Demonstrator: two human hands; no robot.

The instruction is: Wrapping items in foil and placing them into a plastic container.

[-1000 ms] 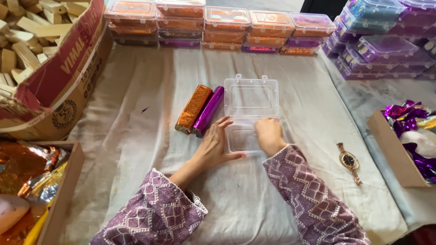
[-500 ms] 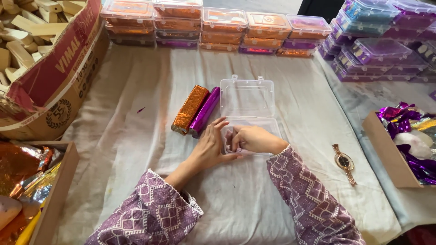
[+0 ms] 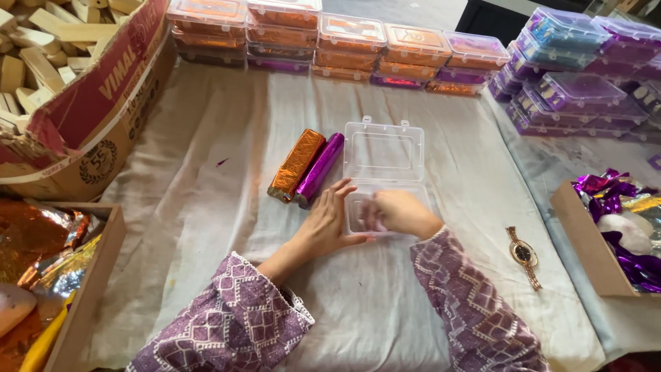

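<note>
An open clear plastic box (image 3: 383, 153) lies on the white cloth, lid flat at the far side. My left hand (image 3: 329, 219) rests open against the left edge of the box's tray. Inside the tray lies my right hand (image 3: 395, 211), fingers pressed down and blurred; nothing shows in it. Just left of the box lie two foil-wrapped bars side by side, one orange (image 3: 297, 164) and one purple (image 3: 320, 169). Both my sleeves are purple with a white pattern.
Stacks of filled clear boxes, orange (image 3: 348, 31) and purple (image 3: 585, 86), line the far and right edges. A cardboard carton of wooden blocks (image 3: 41, 55) is at upper left. Trays of orange foil (image 3: 41, 255) and purple foil (image 3: 620, 207) flank me. A wristwatch (image 3: 525, 256) lies at right.
My right hand slid from the tray's right side leftward into its middle and keeps moving there. My left hand stays at the tray's left edge. The view shifted slightly.
</note>
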